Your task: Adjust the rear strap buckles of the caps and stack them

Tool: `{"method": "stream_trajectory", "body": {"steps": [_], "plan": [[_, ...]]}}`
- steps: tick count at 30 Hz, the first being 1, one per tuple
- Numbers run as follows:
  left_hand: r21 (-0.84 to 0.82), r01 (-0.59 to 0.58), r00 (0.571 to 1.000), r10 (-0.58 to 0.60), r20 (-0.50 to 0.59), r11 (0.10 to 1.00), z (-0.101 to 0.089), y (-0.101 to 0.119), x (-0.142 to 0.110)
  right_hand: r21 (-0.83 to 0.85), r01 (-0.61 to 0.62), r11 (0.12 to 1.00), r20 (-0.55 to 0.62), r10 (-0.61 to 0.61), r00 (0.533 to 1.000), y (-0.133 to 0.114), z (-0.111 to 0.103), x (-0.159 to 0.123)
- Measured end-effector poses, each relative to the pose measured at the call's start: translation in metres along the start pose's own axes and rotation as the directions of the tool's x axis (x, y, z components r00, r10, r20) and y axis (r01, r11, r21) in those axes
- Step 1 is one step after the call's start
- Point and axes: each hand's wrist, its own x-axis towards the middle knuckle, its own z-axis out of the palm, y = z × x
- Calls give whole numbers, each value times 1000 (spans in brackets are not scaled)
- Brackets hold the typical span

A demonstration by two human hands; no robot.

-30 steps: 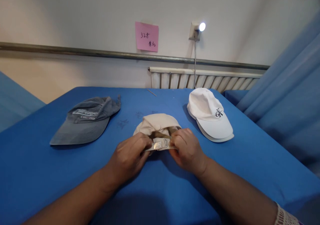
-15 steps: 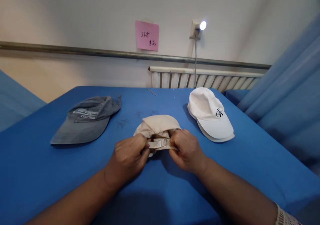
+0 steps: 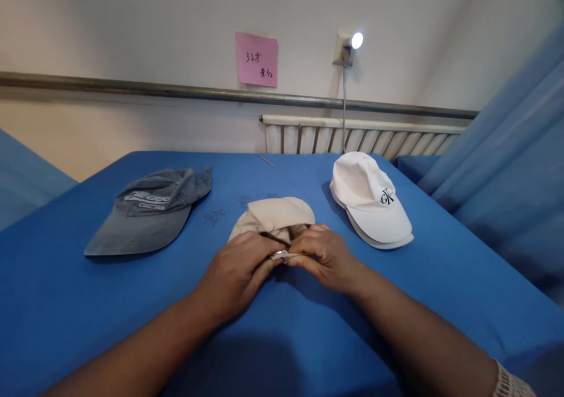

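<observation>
Strap (image 3: 288, 255) of thin beige fabric, seen edge-on, buckle detail too small to make out and ends hidden by fingers; left forearm (image 3: 145, 332) and openwork cream right cuff (image 3: 511, 380) cut off at bottom. Soft beige cloth cap (image 3: 279, 210), brim out of sight, at twelve o'clock from the grip; strap pinched between thumbs and fingers of left hand (image 3: 235, 268) and right hand (image 3: 330, 259). Letter-printed grey cloth cap (image 3: 143, 232) at nine, black-monogrammed white cloth cap (image 3: 379, 221) between two and three, both on smooth blue surface (image 3: 110, 309).
</observation>
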Motion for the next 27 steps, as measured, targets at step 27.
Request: {"method": "stream_trajectory", "body": {"steps": [27], "plan": [[-536, 709, 685, -627, 370, 458, -16, -2, 11, 155, -125, 980, 15, 125, 992, -3, 8, -2]]}}
